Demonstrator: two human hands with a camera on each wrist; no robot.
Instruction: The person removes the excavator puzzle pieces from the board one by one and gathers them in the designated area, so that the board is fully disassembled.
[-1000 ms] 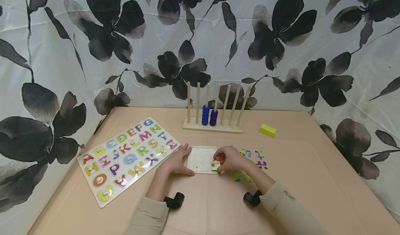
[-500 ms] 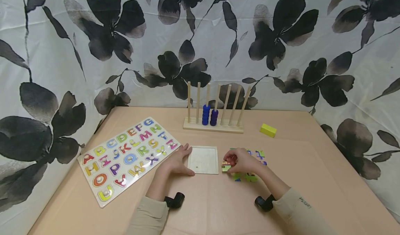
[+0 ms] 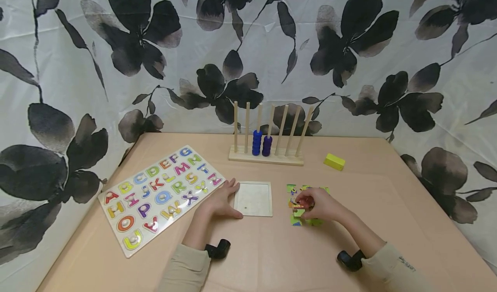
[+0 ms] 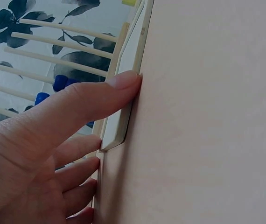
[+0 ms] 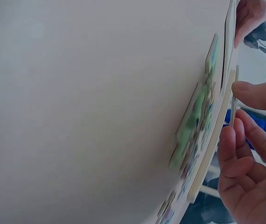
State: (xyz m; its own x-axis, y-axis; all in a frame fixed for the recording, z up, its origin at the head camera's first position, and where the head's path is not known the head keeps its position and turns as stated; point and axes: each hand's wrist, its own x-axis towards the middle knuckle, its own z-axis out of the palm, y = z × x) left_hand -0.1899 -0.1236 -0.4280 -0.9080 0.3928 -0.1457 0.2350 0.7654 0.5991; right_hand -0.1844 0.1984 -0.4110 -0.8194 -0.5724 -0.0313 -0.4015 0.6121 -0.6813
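Observation:
My left hand [image 3: 217, 202] rests at the left side of a shallow white puzzle tray [image 3: 254, 199]. Its thumb touches the tray's near edge and the other fingers lie along the left side, as the left wrist view shows. To the right, my right hand [image 3: 324, 204] pinches a small flat jigsaw piece [image 3: 298, 212] between thumb and fingertips. In the right wrist view that piece [image 5: 236, 77] appears edge-on, raised above the table. Close under the hand lie several colourful jigsaw pieces [image 3: 297, 222], partly hidden by it.
An alphabet puzzle board [image 3: 159, 199] full of letters lies slanted at the left. Behind the tray stands a wooden peg rack [image 3: 268, 157] with blue and purple beads on two pegs. A yellow block [image 3: 334, 161] sits at the back right, before a floral cloth [image 3: 287, 46].
My right hand has moved right, from over the tray to over the loose pieces, carrying the jigsaw piece. My left hand has stayed at the tray.

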